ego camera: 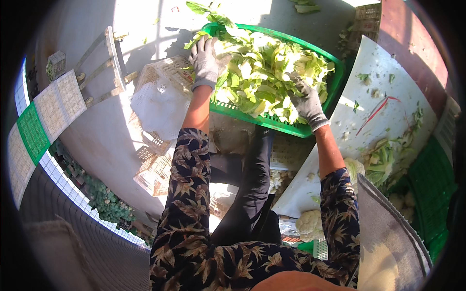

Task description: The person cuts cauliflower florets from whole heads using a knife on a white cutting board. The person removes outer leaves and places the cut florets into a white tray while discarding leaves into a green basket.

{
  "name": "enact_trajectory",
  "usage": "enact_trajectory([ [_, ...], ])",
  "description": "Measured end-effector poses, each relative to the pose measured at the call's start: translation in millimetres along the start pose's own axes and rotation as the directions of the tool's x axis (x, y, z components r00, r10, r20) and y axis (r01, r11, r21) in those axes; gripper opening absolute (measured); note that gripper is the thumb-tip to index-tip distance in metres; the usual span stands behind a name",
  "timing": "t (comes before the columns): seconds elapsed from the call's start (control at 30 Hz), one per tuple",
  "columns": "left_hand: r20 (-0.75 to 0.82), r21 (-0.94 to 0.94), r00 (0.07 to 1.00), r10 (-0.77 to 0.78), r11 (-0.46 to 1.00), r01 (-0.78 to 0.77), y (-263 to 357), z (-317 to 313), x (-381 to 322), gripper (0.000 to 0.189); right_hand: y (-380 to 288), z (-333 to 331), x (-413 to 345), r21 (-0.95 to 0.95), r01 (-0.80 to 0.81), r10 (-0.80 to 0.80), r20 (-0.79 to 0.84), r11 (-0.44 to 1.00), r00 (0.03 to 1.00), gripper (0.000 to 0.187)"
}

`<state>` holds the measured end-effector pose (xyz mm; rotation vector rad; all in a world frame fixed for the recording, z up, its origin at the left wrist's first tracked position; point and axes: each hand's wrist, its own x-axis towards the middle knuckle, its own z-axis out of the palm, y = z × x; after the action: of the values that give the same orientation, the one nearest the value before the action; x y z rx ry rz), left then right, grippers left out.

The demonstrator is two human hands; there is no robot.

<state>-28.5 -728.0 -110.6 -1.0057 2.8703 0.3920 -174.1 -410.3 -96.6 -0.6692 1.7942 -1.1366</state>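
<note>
A large green plastic crate (233, 112) stands before me, heaped with pale green cauliflower leaves (262, 69). My left hand (206, 61), in a grey work glove, rests on the leaves at the crate's left end, fingers spread. Gloved in the same grey, my right hand (306, 100) is pressed into the heap near the right front corner; leaves hide its fingertips, so its grip cannot be told. Some loose leaves (214, 14) lie over the crate's far left corner.
To the right is a white work surface (349, 120) with leaf scraps, a red strip (378, 113) and cauliflower leaves. A whole cauliflower head (309, 222) sits near my right elbow. Left of the crate are pale plastic baskets (156, 174) and white netting (156, 107). A pallet-like frame (115, 58) stands farther left.
</note>
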Motion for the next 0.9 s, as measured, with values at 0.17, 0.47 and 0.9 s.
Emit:
enact_trajectory([
  [0.17, 0.606, 0.294, 0.794, -0.053, 0.942, -0.161, 25, -21, 62, 0.088, 7, 0, 4, -0.117, 0.021, -0.021, 0.004, 0.993, 1.0, 0.052],
  [0.47, 0.447, 0.321, 0.874, 0.193, 0.877, -0.358, 9, -71, -65, 0.03, 13, 5, 5, 0.044, -0.026, 0.026, -0.011, 0.999, 1.0, 0.046],
  [0.9, 0.143, 0.296, 0.874, -0.465, 0.863, 0.41, 7, 1, 96, 0.035, 24, 18, 3, 0.162, -0.125, 0.117, 0.057, 0.979, 0.991, 0.067],
])
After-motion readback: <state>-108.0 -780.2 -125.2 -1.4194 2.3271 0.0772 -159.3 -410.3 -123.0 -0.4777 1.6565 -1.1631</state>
